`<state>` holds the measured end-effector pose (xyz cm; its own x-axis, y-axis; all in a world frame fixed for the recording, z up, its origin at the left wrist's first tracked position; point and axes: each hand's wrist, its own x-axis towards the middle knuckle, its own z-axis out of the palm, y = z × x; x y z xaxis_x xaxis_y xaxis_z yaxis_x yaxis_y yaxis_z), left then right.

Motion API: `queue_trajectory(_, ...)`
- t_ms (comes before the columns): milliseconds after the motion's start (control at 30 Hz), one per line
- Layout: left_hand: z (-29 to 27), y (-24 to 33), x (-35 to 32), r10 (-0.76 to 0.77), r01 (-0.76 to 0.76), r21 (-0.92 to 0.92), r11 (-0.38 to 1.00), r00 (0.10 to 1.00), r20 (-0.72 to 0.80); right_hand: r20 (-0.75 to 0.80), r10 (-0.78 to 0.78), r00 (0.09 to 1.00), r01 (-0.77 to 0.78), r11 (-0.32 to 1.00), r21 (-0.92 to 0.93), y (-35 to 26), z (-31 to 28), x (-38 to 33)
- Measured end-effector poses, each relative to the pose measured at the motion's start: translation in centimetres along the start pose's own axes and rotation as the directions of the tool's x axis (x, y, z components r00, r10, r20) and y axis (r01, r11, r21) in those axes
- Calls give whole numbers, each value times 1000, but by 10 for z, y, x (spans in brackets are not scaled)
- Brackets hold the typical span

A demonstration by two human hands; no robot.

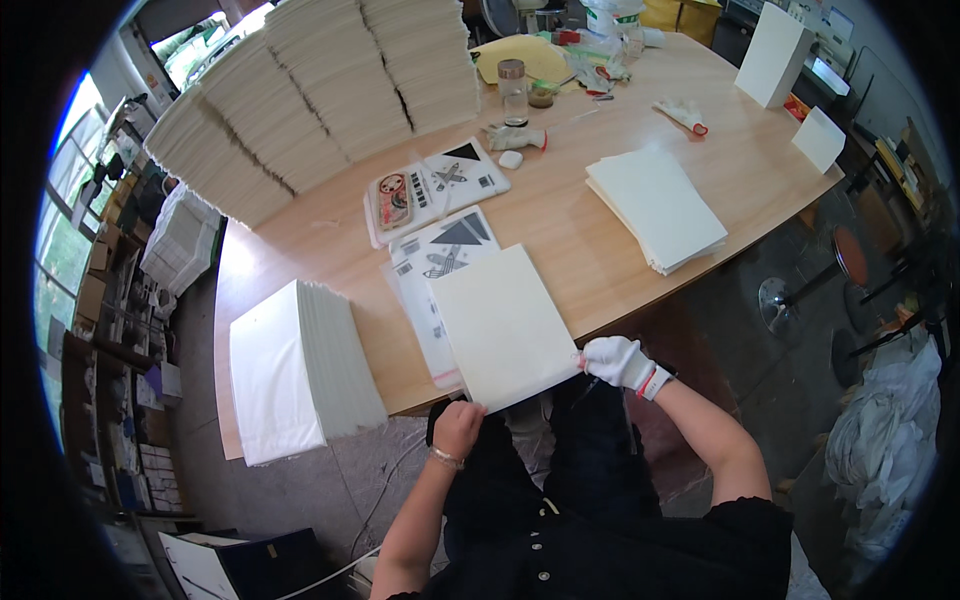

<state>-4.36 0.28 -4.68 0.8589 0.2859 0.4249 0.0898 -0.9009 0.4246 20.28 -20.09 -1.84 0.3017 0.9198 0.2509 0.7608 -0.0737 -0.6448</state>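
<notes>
A cream-coloured rectangular sheet or thin stack of paper (512,325) lies at the table's near edge, partly over printed clear plastic bags (420,305). My bare left hand (458,430) is closed at its near left corner, a bracelet on the wrist. At the near right corner, my right hand (617,362), in a white glove with a red-trimmed cuff, has its fingers closed on the edge. A thin dark thing shows just below that glove; I cannot make out what it is. To the left stands a thick block of white sheets (290,375).
Tall paper stacks (310,95) rise at the back left. A smaller white stack (660,210) lies to the right. Farther back are a lidded glass jar (513,95), gloves (683,117) and a red-patterned case (392,200). A round stool (848,257) stands beyond the right edge.
</notes>
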Motion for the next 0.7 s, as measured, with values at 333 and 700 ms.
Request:
queue_trajectory(333,11,15,-3,-751,690,-711,133,538,382,-211,327,921,-354,930,-100,6,21,-16)
queue_trajectory(700,-6,12,10,-642,721,-691,51,553,530,-205,317,926,-324,946,-3,12,2,-35)
